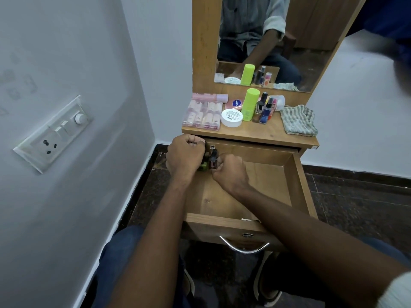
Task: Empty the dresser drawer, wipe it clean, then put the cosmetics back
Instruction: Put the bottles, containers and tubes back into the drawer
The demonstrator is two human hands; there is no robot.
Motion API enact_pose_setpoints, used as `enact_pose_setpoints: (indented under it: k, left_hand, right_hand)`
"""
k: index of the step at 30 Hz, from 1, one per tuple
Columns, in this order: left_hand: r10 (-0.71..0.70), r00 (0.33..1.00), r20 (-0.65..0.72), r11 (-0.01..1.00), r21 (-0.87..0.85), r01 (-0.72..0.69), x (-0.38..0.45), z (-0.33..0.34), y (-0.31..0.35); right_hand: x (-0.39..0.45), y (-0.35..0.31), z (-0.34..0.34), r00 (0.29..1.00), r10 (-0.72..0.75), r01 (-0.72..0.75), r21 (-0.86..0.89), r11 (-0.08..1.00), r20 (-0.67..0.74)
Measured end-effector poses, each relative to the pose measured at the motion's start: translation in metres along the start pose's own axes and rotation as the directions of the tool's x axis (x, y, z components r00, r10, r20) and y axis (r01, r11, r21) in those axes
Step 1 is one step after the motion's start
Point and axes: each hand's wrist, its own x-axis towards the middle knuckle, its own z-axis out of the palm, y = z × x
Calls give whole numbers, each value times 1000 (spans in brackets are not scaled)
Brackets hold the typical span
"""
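My left hand [185, 154] and right hand [230, 172] both curl around 2 small dark bottles [210, 160] in the back left corner of the open wooden drawer [289, 181]. The bottles stand upright between my hands, touching both. I think they go down right there.

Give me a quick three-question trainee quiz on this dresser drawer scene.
1. True or false: the checked cloth lies inside the open drawer.
2. Which drawer corner holds the small bottles: A) far left, B) near right?
3. What is the tallest item on the dresser top?

Key: 1 false, it lies on the dresser top. 2 A. 3 the lime-green bottle.
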Motion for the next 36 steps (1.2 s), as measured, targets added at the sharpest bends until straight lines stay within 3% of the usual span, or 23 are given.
enact_pose_setpoints:
  k: [11,16,20,23,25,30,36]
  left_hand:
    - [7,1000,-4,999,37,-7,-1,-1,1]
    - [62,998,-23,996,71,-60,-1,-1,3]
    - [190,982,7,975,113,-190,-6,4,7]
    - [248,967,50,959,126,-253,-9,9,8]
    - [270,960,68,953,124,-277,-10,11,8]
    - [274,959,67,953,114,-280,-9,10,6]
    - [280,958,69,954,96,-286,-6,11,4]
  right_hand:
    - [0,0,-1,1000,19,-19,-7,1000,-2]
    - [2,9,-16,996,66,-66,-2,998,65]
    - [6,14,-47,984,-3,25,119,993,-176]
    - [13,9,-77,892,-82,161,144,976,-444]
    - [22,8,-96,836,-67,194,179,965,-545]
    - [51,16,-125,795,66,119,261,958,-603]
    - [71,19,-130,814,22,70,135,988,-581]
